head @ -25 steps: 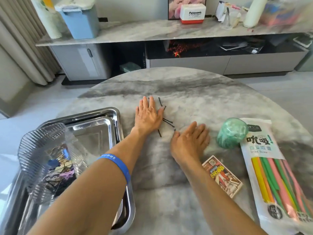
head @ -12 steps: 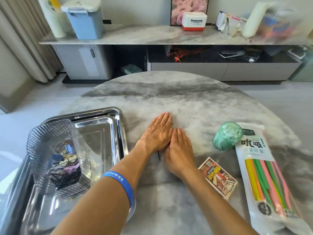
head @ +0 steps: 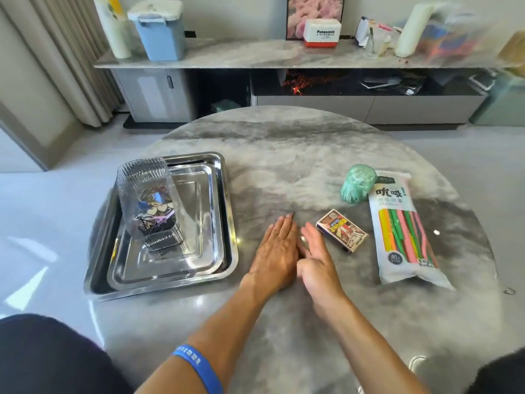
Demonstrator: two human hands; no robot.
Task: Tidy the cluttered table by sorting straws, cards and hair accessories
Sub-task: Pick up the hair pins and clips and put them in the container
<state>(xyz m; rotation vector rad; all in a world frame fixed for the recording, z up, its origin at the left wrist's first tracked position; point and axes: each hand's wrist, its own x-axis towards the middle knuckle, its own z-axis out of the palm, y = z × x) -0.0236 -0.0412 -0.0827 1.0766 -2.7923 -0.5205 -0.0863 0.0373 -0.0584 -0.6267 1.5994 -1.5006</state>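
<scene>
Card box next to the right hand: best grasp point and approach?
Pinch the card box across its two long edges, coming from above. It lies flat on the table, face up, turned diagonally, so the thin sides are the only graspable faces. The right hand is nearest; align thumb and fingers with the diagonal, probably near the middle.

Blue bin (head: pixel 160 29) and Panasonic box (head: pixel 322 33) – both on the sideboard (head: pixel 241 56).
</scene>
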